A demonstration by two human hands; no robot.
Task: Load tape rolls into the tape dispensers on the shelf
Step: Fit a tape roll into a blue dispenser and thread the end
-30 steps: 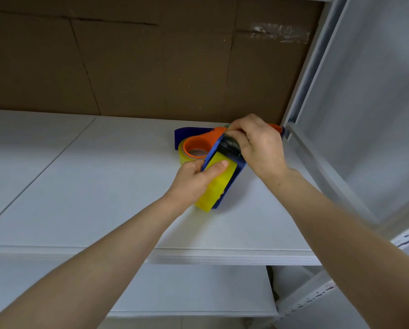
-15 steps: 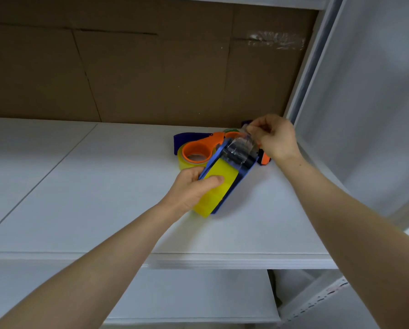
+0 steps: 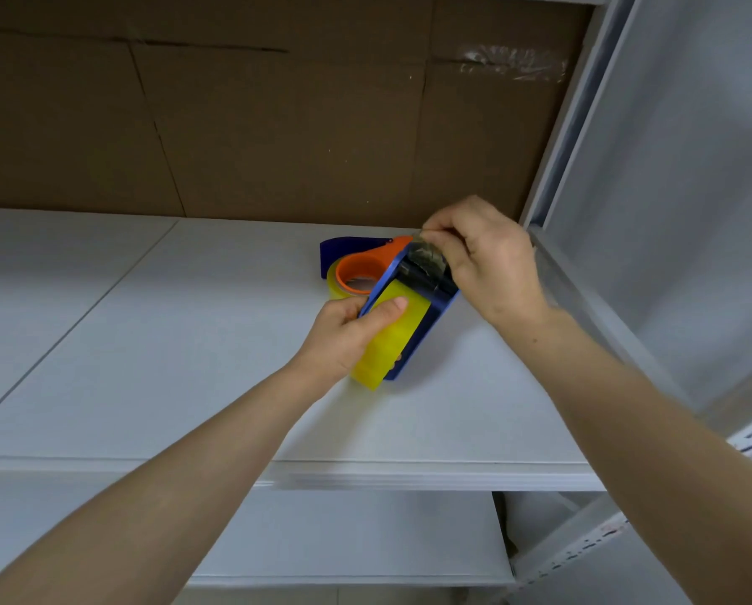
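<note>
A blue tape dispenser (image 3: 437, 305) stands tilted on the white shelf (image 3: 147, 364) with a yellow tape roll (image 3: 389, 342) seated in it. My left hand (image 3: 348, 338) grips the roll and the dispenser's side, thumb lying across the yellow tape. My right hand (image 3: 483, 259) pinches the clear tape end (image 3: 426, 257) at the dispenser's front, over its roller. Just behind lies a second dispenser, blue with an orange hub (image 3: 365, 266), carrying a pale yellow roll (image 3: 337, 288), partly hidden by the first.
A brown cardboard back panel (image 3: 256, 124) closes the shelf bay. A grey metal upright (image 3: 583, 102) and side rail stand close on the right. A lower shelf (image 3: 343, 539) shows beneath the front edge. The shelf's left half is bare white board.
My right hand has come back from the far right of the dispenser to its front, pulling the clear tape end over the roller. My left hand keeps its grip on the roll.
</note>
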